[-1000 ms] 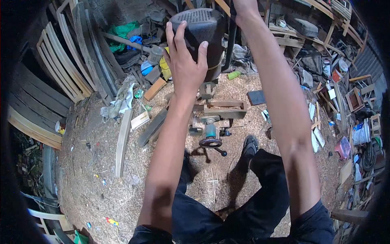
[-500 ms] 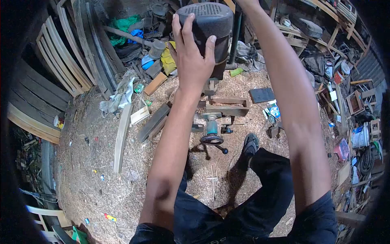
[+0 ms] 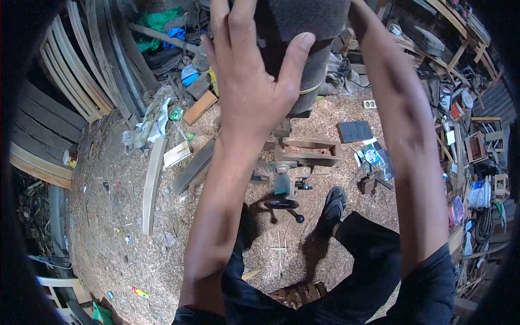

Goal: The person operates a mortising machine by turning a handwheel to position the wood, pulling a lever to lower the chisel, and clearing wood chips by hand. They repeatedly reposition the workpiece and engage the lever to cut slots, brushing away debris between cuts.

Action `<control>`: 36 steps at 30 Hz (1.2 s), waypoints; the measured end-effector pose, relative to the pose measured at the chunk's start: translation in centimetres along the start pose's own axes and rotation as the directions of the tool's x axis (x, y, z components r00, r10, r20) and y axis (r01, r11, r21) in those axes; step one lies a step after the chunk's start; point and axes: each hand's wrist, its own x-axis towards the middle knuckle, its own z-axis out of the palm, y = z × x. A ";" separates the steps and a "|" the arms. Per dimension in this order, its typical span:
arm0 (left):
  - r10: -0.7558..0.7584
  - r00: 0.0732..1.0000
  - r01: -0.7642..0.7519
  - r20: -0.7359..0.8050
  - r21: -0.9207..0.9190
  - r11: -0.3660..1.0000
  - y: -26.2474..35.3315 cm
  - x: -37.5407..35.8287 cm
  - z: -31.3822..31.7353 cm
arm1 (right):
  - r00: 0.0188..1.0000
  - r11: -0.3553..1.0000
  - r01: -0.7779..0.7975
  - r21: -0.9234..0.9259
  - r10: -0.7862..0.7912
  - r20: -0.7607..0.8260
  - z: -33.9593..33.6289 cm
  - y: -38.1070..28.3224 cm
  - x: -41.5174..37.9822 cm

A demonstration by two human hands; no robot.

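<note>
My left hand (image 3: 254,81) lies against the side of a dark cylindrical motor housing (image 3: 303,21), fingers stretched and thumb spread apart. My right forearm (image 3: 409,135) reaches up past the housing's right side; the hand itself does not show. Beneath the housing stands the lower part of the machine, with a teal vise-like body (image 3: 281,183), a dark handwheel (image 3: 281,204) and a ball-ended lever (image 3: 299,218). A wooden box (image 3: 309,160) with wood chips inside sits just behind the handwheel.
Wood chips cover the floor (image 3: 114,227). A long curved board (image 3: 153,187) and a dark beam (image 3: 194,168) lie at left. Curved slats (image 3: 76,70) lean on the left wall. A dark block (image 3: 355,131) lies right of the machine; clutter (image 3: 479,189) lines the right side.
The view has come closer to the motor housing, whose perforated top is out of frame. My left hand stays on the housing and appears larger. My right forearm sits slightly further right.
</note>
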 end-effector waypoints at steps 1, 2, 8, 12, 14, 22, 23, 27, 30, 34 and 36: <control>-0.007 0.919 -0.010 0.393 0.041 0.999 0.5 1.0 -4.9 | 0.999 0.993 -0.029 0.116 0.031 -0.016 0.2 -0.7 -2.1; -0.014 0.695 -0.046 0.719 0.063 0.997 0.6 1.7 -7.8 | 0.998 0.972 -0.043 0.232 0.053 -0.036 -0.2 -1.6 -3.4; -0.123 0.710 0.010 0.694 0.165 0.986 2.2 1.4 -8.8 | 0.996 0.997 -0.041 0.069 0.036 0.076 -2.3 -0.1 -10.1; -0.409 0.599 0.251 0.689 0.323 0.912 4.1 -1.8 -14.4 | 0.969 0.967 -0.247 0.061 0.246 0.026 -7.5 -5.2 -22.2; -0.496 0.574 0.268 0.652 0.423 0.866 4.5 -5.7 -19.8 | 0.920 0.887 -0.392 0.245 0.383 0.085 -9.6 -5.8 -30.7; -0.935 -0.080 0.444 0.346 0.852 0.277 6.2 -23.9 -37.5 | 0.684 0.651 -0.603 -0.462 0.719 0.121 -7.9 2.3 -66.4; -0.943 -0.122 0.469 0.308 0.856 0.219 6.1 -24.7 -38.0 | 0.659 0.629 -0.637 -0.446 0.744 0.108 -7.1 2.7 -67.9; -0.928 0.159 0.404 0.338 0.835 0.373 6.8 -26.4 -37.9 | 0.425 0.444 -0.846 -0.295 0.896 0.129 -4.6 8.2 -71.4; -0.945 0.197 0.532 0.261 0.781 0.327 8.3 -25.1 -36.0 | 0.169 0.176 -0.984 -0.019 0.965 0.201 -5.1 7.3 -70.4; -0.905 0.239 0.437 0.353 0.793 0.425 7.4 -26.2 -37.4 | -0.048 -0.183 -0.929 0.321 0.921 0.386 -5.6 5.2 -68.6; -0.900 0.249 0.434 0.358 0.790 0.434 7.3 -26.1 -37.4 | -0.051 -0.128 -0.961 0.244 0.953 0.299 -5.3 5.0 -68.4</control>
